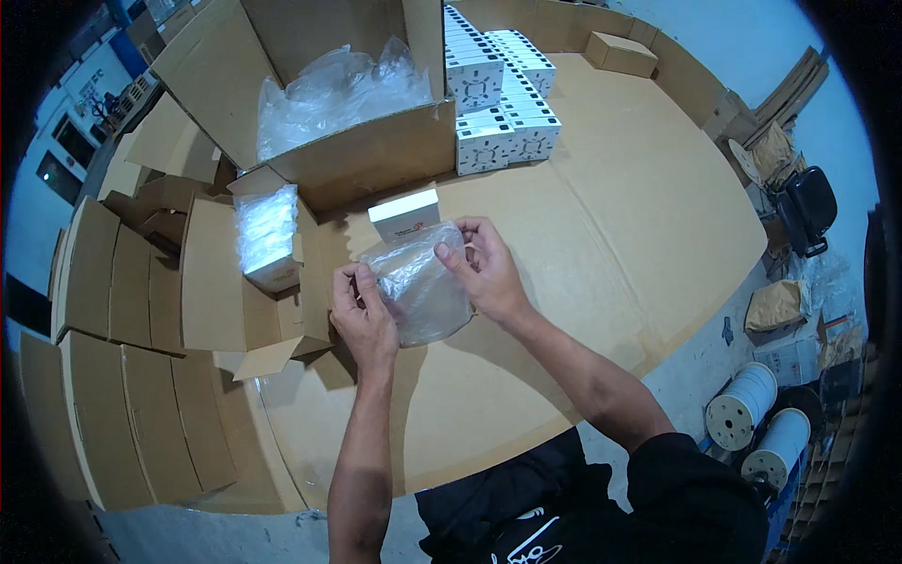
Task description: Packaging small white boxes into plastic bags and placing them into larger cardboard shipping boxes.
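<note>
A clear plastic bag [425, 299] hangs between my two hands above the cardboard-covered table. My left hand [365, 315] pinches its left upper edge. At its right upper edge, the thumb and fingers of my right hand [484, 268] are closed on the film. Just beyond the bag stands a small white box [406, 216], its lower part hidden behind the film. To the left is an opened carton [211, 277] with white boxes in clear wrap [267, 230] inside. A larger open carton [376, 141] behind it holds a heap of clear plastic bags [343, 94].
Stacks of white printed boxes [507, 117] stand at the back. A small closed brown carton [621, 54] lies at the far right, by the low cardboard rim. Flattened cartons [141, 414] lean along the left side. White spools [742, 404] and a black chair [805, 211] are on the floor at right.
</note>
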Available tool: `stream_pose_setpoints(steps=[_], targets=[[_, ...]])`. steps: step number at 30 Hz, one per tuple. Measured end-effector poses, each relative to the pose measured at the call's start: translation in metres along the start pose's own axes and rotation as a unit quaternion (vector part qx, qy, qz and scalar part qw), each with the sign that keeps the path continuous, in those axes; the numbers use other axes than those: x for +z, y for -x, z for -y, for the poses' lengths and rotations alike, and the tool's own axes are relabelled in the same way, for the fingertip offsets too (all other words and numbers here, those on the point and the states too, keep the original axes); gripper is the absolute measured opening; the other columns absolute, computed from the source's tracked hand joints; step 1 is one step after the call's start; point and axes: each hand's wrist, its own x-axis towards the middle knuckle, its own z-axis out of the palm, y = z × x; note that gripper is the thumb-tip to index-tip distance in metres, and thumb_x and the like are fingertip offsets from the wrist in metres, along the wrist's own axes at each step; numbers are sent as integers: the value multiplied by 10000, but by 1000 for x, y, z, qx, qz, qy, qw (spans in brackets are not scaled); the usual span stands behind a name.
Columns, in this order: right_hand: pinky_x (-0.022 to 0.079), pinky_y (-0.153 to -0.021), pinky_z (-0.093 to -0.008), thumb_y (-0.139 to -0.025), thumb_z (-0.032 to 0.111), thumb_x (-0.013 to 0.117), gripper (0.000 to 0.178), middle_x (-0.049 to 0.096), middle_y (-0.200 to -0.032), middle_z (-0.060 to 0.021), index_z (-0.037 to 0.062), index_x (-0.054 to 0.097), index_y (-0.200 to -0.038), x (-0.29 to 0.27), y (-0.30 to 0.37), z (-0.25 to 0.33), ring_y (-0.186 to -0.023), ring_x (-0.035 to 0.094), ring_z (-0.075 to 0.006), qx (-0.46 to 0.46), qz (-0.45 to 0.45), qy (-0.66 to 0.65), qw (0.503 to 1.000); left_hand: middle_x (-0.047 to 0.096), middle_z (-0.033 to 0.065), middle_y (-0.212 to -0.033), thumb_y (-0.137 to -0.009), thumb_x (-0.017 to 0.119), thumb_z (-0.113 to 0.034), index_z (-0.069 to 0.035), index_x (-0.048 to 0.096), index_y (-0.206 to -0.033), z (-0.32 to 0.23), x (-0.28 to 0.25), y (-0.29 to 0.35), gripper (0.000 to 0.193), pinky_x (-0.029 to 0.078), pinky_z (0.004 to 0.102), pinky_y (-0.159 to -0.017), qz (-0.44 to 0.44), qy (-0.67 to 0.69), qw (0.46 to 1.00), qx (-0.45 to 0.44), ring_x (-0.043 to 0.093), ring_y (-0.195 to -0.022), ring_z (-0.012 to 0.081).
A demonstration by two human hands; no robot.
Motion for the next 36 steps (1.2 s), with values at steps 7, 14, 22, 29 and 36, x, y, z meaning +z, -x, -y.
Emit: stream_pose_setpoints(steps=[7, 14, 22, 29, 36], targets=[[497, -642, -342, -1054, 244, 566, 281, 643, -717, -122, -20, 631, -983, 7, 10, -3, -669, 619, -153, -35, -33, 162, 986, 556, 2, -818, -1083, 533, -249, -3, 582, -963, 3, 0, -3, 278, 439, 262, -692, 20, -16, 999, -34, 492, -765, 82], [443, -595, -335, -1069, 247, 534, 289, 563, -680, -103, -11, 603, -961, 2, 6, -2, -628, 500, -128, -28, -14, 171, 985, 563, -4, -728, -1063, 582, -300, -15, 621, -965, -3, 4, -5, 305, 388, 240, -555, 7, 72, 996, -44, 467, -619, 47], [437, -585, -337, -1082, 262, 516, 292, 540, -671, -61, 6, 584, -958, -4, -2, -2, -624, 489, -112, -77, -71, 157, 982, 587, 1, -753, -1050, 606, -313, -39, 628, -980, 6, -6, -3, 283, 370, 217, -563, 115, 72, 983, -126, 455, -597, 40], [466, -564, -347, -1071, 248, 534, 253, 607, -679, -78, 8, 573, -1002, 10, 9, -4, -591, 565, -150, -37, -43, 120, 991, 548, 13, -702, -1083, 513, -268, -12, 586, -960, 1, 7, 3, 293, 431, 306, -583, 45, 2, 996, -82, 498, -641, 86], [456, -559, -365, -1048, 199, 556, 229, 598, -668, -134, -9, 577, -954, -2, 0, -8, -574, 561, -154, -65, -44, 184, 980, 535, 4, -686, -1084, 505, -269, -11, 591, -958, -3, 2, 3, 299, 409, 291, -565, 65, -25, 996, -56, 486, -632, 82]])
